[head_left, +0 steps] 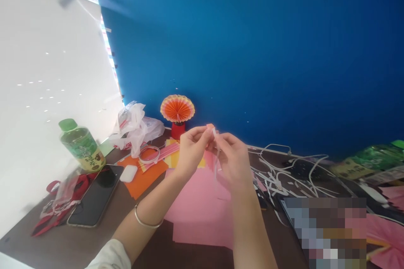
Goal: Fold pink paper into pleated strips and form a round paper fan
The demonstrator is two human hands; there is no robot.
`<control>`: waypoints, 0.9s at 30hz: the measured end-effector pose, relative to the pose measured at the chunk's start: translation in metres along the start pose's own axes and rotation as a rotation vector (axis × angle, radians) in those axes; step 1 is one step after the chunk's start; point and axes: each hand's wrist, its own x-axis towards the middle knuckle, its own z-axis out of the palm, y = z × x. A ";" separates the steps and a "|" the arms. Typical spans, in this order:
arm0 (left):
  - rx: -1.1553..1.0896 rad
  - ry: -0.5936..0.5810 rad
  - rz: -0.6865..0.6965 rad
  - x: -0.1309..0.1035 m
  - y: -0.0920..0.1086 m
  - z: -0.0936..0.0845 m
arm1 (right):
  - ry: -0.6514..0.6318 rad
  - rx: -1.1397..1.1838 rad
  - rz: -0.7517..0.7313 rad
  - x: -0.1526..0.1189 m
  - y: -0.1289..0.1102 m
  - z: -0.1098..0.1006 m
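Both hands are raised close together over the desk. My left hand (195, 145) is closed in a pinch on a small pinkish-orange piece of paper (210, 126), only its tip showing. Touching or nearly touching it, my right hand (232, 153) pinches a thin white strip (216, 164) that hangs down below the fingers. Whether the strip is still joined to the paper I cannot tell. Pink paper sheets (198, 214) lie under the hands. Behind them stands a pleated orange and yellow paper fan (177, 109) on a red base (178, 130).
On the left are a green-capped bottle (82, 145), a phone (96, 195), a white earbud case (128, 173), orange paper (139, 187), a tape roll (149, 154) and plastic bags (134, 126). White strips and cables (277, 180) are heaped at right, near a partly pixelated screen (296, 227).
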 end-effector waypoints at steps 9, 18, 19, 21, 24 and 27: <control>-0.056 -0.020 -0.018 -0.002 0.003 0.000 | 0.091 -0.226 -0.096 0.004 0.006 -0.005; -0.014 -0.037 0.005 -0.005 0.007 0.002 | 0.094 -0.235 -0.119 0.005 0.008 -0.008; -0.015 -0.037 0.005 -0.005 0.007 0.002 | 0.096 -0.235 -0.118 0.005 0.008 -0.008; -0.013 -0.034 0.008 -0.005 0.007 0.002 | 0.101 -0.240 -0.117 0.005 0.008 -0.008; 0.006 -0.034 0.019 -0.006 0.008 0.003 | 0.105 -0.262 -0.122 0.005 0.007 -0.007; 0.034 -0.035 0.042 -0.007 0.010 0.003 | 0.114 -0.281 -0.127 0.004 0.006 -0.006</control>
